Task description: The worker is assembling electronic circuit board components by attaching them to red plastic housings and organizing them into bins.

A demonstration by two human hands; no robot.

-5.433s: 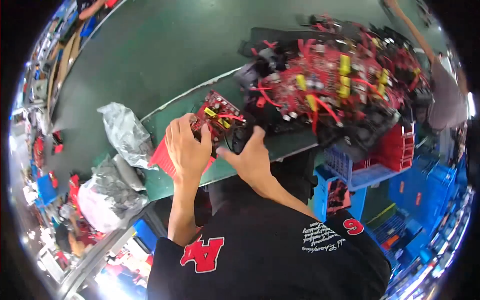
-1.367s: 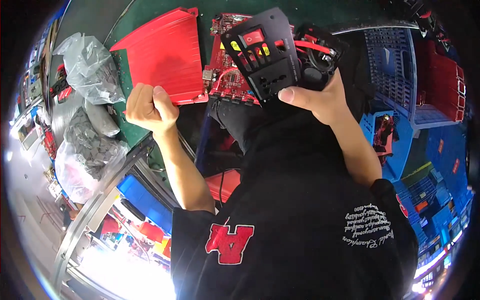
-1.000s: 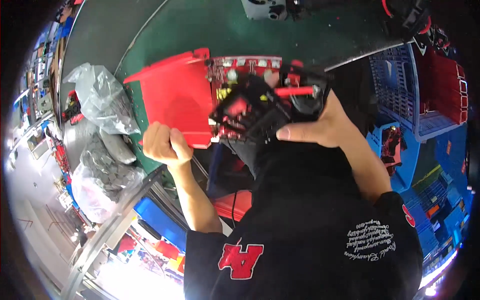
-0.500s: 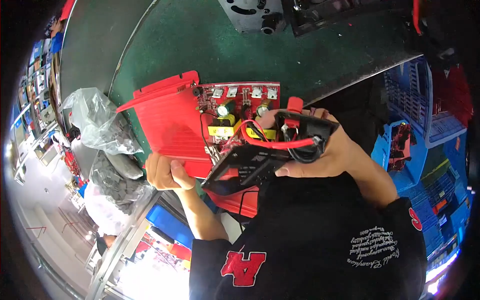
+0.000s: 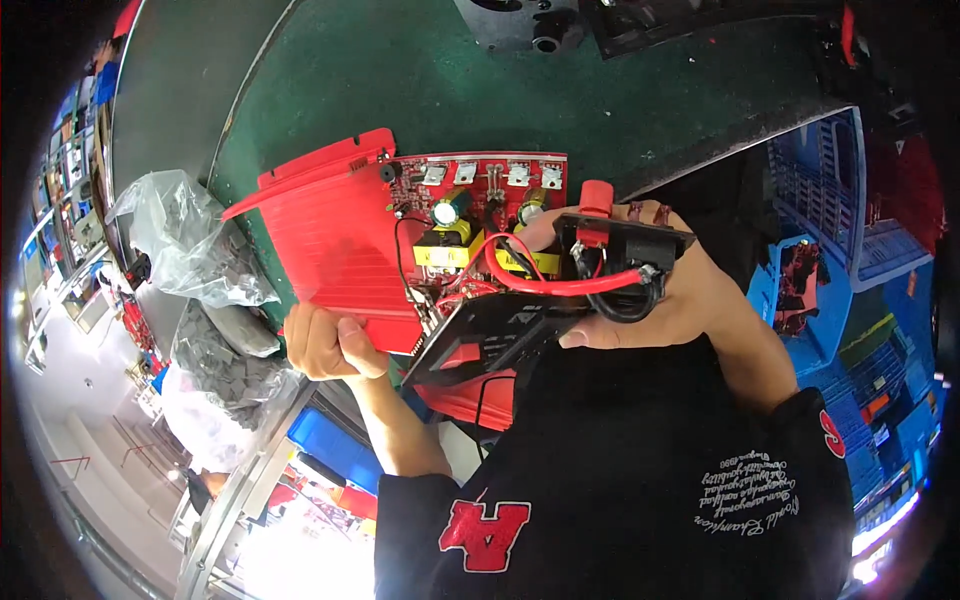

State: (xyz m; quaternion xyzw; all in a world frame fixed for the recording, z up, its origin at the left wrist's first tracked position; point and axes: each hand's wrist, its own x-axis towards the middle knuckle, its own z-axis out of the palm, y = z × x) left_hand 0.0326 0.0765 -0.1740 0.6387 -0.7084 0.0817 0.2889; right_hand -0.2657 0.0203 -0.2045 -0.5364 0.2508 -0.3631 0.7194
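My left hand (image 5: 328, 342) is closed on the near left edge of a red ribbed metal casing (image 5: 330, 240), thumb pressed on top. A red circuit board (image 5: 468, 180) with capacitors and yellow-wrapped transformers (image 5: 448, 248) sits against the casing's right side. My right hand (image 5: 685, 300) grips the board assembly at its right end, fingers behind a small black end panel (image 5: 635, 240) with a red terminal (image 5: 597, 198). Thick red cable (image 5: 570, 288) loops from that panel to the board. A flat black panel (image 5: 480, 340) stands tilted along the near side, below the transformers.
Clear plastic bags (image 5: 190, 240) of grey pieces lie on the green worktable (image 5: 400, 80) to the left. A metal fixture (image 5: 525, 25) stands at the far edge. Blue crates (image 5: 815, 190) are at the right, beside a blue bin (image 5: 790, 340) holding red parts.
The black end panel in my right hand has shifted slightly right and tipped, showing more of its terminal and cables. My left hand keeps its grip on the casing.
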